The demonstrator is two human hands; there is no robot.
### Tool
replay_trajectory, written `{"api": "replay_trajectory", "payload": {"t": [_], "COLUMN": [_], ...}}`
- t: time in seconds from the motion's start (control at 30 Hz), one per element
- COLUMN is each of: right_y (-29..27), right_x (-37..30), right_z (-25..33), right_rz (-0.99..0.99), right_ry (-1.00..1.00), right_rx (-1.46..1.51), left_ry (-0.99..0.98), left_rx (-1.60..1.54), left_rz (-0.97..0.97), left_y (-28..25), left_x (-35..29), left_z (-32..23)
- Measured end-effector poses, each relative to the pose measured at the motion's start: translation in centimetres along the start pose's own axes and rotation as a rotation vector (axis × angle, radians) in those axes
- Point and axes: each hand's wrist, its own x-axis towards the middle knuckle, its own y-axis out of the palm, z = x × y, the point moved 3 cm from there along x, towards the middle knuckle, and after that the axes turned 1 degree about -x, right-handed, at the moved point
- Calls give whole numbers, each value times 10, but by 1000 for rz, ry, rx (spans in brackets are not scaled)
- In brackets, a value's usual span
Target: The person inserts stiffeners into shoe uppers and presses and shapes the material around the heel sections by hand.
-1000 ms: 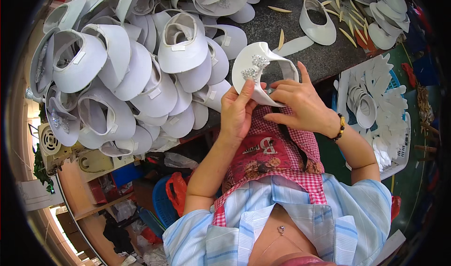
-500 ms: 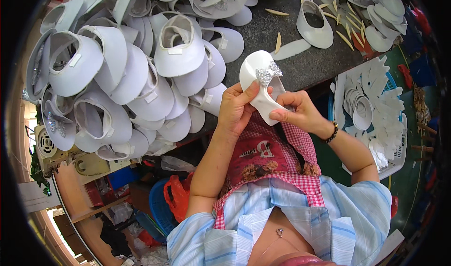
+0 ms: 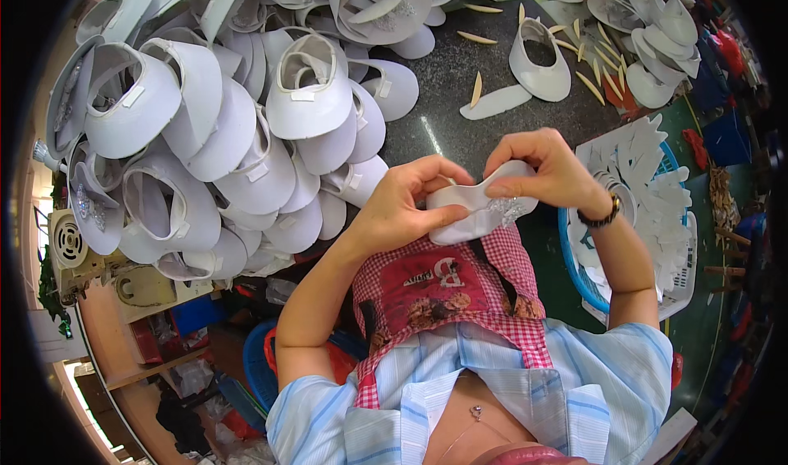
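Observation:
A white shoe upper (image 3: pixel 456 232) with a cluster of clear rhinestones is held in front of my apron, its opening edge turned up. My left hand (image 3: pixel 400 205) pinches one end between thumb and fingers. My right hand (image 3: pixel 552 172) grips the other end, thumb on the near side just above the rhinestones. Part of the upper is hidden behind my fingers. Beyond my hands, another white upper (image 3: pixel 542 73) lies on the dark table (image 3: pixel 435 132), beside a flat white sole-shaped piece (image 3: pixel 496 102).
A large heap of white uppers (image 3: pixel 309 108) covers the table's left side, with more uppers (image 3: pixel 657 38) at the far right. Several cream crescent strips (image 3: pixel 589 89) lie scattered. Right of me, a blue basket (image 3: pixel 581 278) holds white pieces. A beige machine (image 3: pixel 72 242) stands at left.
Both hands have turned the upper from upright to sideways and brought it slightly nearer. My right hand has risen to its upper edge; the rhinestones now sit at the right.

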Motion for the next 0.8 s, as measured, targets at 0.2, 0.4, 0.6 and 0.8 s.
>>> {"api": "replay_trajectory", "payload": {"t": [0.2,0.4,0.6,0.8], "right_y": [7,19,34,32], "right_x": [-2,15,16,20], "right_z": [12,-16,-11,-24], "right_rz": [-40,56,258,228], "right_ry": [-301,-345,-298,-420], "right_rx": [-251,-683,-954,-1021], "left_ry": [730,1013,982,1018], "left_rx": [762,1077,1118,1193], "left_rz": [-194,-145,-108,-75], "left_y": [-11,-18,-17,-13], "left_x": [-3,12,15,14], "left_z": [-14,25,34,40]}}
